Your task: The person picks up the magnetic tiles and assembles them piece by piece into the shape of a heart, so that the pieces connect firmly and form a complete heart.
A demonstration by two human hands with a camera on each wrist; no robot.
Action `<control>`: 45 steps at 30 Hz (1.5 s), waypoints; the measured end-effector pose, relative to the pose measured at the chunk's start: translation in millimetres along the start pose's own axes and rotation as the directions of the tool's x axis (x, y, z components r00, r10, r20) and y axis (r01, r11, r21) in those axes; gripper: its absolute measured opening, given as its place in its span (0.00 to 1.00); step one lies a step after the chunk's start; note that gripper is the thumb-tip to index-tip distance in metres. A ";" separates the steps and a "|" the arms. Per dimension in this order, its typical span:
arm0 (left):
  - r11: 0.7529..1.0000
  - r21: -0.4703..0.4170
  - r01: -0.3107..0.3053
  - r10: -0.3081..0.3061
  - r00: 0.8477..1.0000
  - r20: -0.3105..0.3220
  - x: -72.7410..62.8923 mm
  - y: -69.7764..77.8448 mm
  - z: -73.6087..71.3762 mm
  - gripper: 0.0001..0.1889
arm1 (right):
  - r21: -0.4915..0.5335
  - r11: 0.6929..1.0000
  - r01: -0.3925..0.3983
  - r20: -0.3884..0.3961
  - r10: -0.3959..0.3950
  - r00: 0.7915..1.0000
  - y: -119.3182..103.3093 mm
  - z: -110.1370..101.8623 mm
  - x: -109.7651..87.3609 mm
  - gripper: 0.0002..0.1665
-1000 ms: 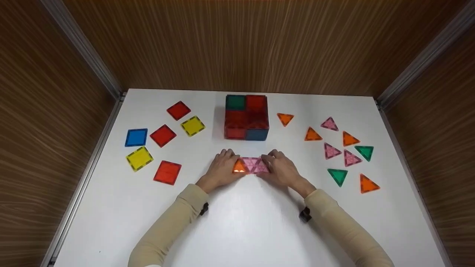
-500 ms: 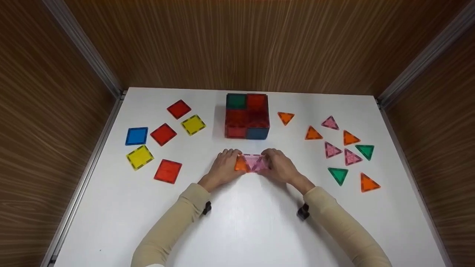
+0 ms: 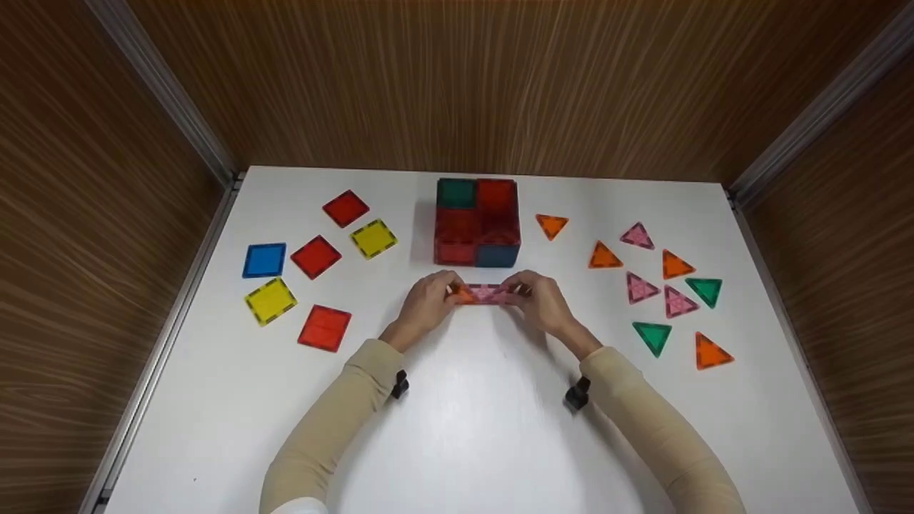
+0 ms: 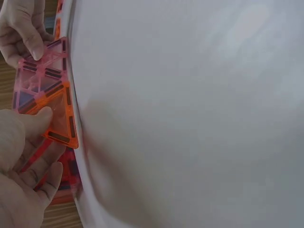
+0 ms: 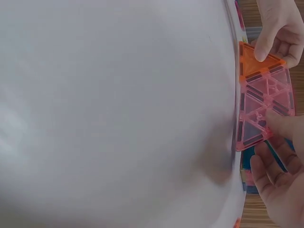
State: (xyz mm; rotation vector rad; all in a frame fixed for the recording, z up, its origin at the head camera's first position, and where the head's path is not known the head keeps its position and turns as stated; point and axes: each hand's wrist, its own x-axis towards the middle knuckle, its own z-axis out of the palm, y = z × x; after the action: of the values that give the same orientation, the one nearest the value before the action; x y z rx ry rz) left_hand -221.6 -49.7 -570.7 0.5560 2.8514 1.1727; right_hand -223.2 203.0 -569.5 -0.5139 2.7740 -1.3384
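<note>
Orange (image 4: 59, 114) and pink triangular magnetic tiles (image 5: 259, 118) are joined edge to edge in a short strip, tilted up toward me just in front of a block of square tiles (image 3: 457, 225). My left hand (image 3: 428, 303) pinches the orange end, its thumb on the near face and its other fingers behind. At the pink end, my right hand (image 3: 541, 303) pinches the strip with its thumb in front. Red, green and blue squares make up the block, and both hands stay apart from it in the head view.
Loose square tiles, such as a blue one (image 3: 264, 260) and a yellow one (image 3: 270, 301), lie at the left. Several loose triangles, including a green one (image 3: 653, 337) and an orange one (image 3: 552, 226), are scattered at the right. Wood-grain panels (image 3: 457, 86) border the white table (image 3: 471, 428).
Both hands have raised the joined strip off the tabletop and moved it away from me toward the block, tilting it. The loose tiles and the block have stayed put.
</note>
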 end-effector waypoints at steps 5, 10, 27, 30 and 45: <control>1.000 -0.003 0.007 -0.007 1.000 -0.028 12.7 -7.4 -2.5 0.06 | -0.010 1.000 0.018 -0.038 -0.019 0.999 2.5 3.5 14.0 0.08; 0.999 -0.013 0.043 -0.043 0.999 -0.012 15.3 -14.0 -1.0 0.07 | -0.019 1.000 0.023 -0.044 -0.024 0.999 6.6 7.0 20.0 0.08; 0.997 -0.016 0.081 -0.080 0.996 0.034 14.6 -20.6 0.4 0.09 | -0.085 0.995 -0.051 -0.013 0.051 0.999 24.0 -38.6 -18.5 0.21; 0.996 -0.019 0.084 -0.083 0.996 0.035 14.4 -21.1 0.8 0.09 | -0.145 0.986 -0.083 -0.037 0.078 0.996 37.3 -63.8 -44.6 0.24; 0.995 -0.022 0.098 -0.098 0.995 0.027 14.0 -23.2 -1.0 0.11 | -0.501 0.828 -0.252 -0.079 0.246 0.966 91.2 -147.9 -142.5 0.35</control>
State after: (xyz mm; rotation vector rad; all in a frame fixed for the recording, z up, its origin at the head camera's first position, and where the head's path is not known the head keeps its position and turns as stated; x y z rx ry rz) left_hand -242.3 -61.0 -584.0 0.4215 2.8044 1.1727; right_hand -137.7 410.7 -563.3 -0.1305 3.0564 -0.5477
